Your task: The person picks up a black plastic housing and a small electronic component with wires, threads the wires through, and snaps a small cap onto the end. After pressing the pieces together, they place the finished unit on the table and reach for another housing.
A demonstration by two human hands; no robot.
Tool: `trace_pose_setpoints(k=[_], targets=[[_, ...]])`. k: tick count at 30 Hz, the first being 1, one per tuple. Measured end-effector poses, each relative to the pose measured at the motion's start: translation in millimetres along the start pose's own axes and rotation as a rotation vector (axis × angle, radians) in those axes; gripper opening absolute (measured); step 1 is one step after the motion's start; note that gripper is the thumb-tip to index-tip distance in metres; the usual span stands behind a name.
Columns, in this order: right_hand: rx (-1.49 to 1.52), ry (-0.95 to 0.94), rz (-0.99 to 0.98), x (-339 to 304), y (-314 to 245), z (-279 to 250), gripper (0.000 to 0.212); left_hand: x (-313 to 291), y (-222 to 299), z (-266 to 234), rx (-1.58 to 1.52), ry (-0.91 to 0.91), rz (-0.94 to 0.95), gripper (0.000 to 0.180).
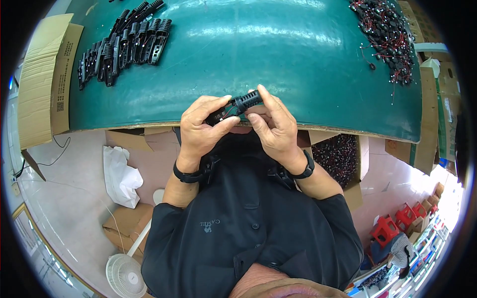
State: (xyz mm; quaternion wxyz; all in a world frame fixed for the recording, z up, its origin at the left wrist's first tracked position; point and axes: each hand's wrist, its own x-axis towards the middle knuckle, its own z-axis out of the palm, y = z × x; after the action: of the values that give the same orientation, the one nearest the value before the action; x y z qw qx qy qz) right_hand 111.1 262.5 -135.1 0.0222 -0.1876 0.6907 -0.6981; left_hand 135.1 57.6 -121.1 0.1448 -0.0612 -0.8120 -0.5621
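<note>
Both my hands hold one black plastic housing [248,101] above the near edge of the green table. One end is a ribbed, slotted cylinder; the other is an open shell with a thin red wire in it. My left hand [202,124] pinches the open-shell end between thumb and fingers. At the slotted end, my right hand [274,121] has its fingers closed round the cylinder, the thumb just below. Similar black housings [134,42] lie in rows at the far left. A heap of small round black parts with red wires [390,37] sits at the far right.
The green table [238,59] stretches out ahead. A cardboard box [44,74] stands at its left end, with more cardboard [426,114] at the right. Below the edge, an open carton [338,156] holds many wired parts. A white fan [124,275] stands at lower left, red stools [385,231] at lower right.
</note>
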Motion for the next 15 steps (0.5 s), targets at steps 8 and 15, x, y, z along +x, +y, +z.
trace_pose_setpoints(k=[8, 15], targets=[[0.056, 0.041, 0.09, 6, -14, -13, 0.062, 27, 23, -42, 0.263, -0.125, 0.002, 0.044], [-0.164, -0.008, -0.084, 3, 2, -29, 0.051, 110, 59, -81, 0.887, -0.5, 0.177, 0.035]])
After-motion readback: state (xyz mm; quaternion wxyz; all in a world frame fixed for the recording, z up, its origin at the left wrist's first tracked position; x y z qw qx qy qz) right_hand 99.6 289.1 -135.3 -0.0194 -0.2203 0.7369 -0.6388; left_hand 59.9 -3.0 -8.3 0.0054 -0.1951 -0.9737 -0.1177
